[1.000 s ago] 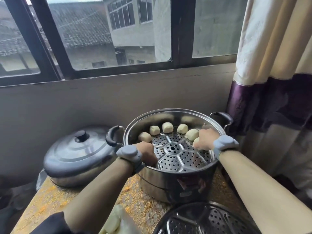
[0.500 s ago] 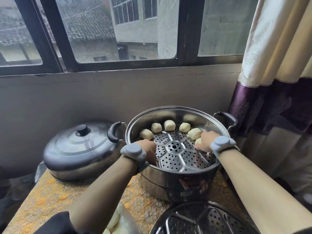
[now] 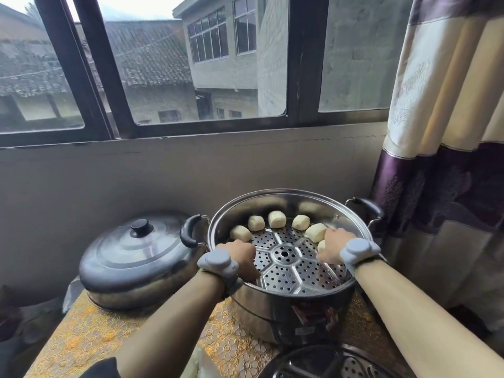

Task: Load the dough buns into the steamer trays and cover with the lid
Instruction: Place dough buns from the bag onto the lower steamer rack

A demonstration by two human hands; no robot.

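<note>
Buns (image 3: 276, 219) line the tray (image 3: 289, 271) rim between left hand (image 3: 244, 259), grip clamping it, and right hand (image 3: 334, 245), grip unclear

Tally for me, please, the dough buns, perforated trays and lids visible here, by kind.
Dough buns: 6 (one partly behind the right hand)
Perforated trays: 2
Lids: 1
Total: 9

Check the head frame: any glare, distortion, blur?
Head view: wide-angle distortion leans the window bars; window daylight reflects softly off the steamer pot inner wall and lid, nothing blown out; buns sharp; spare tray at the bottom edge dim, cropped.
</note>
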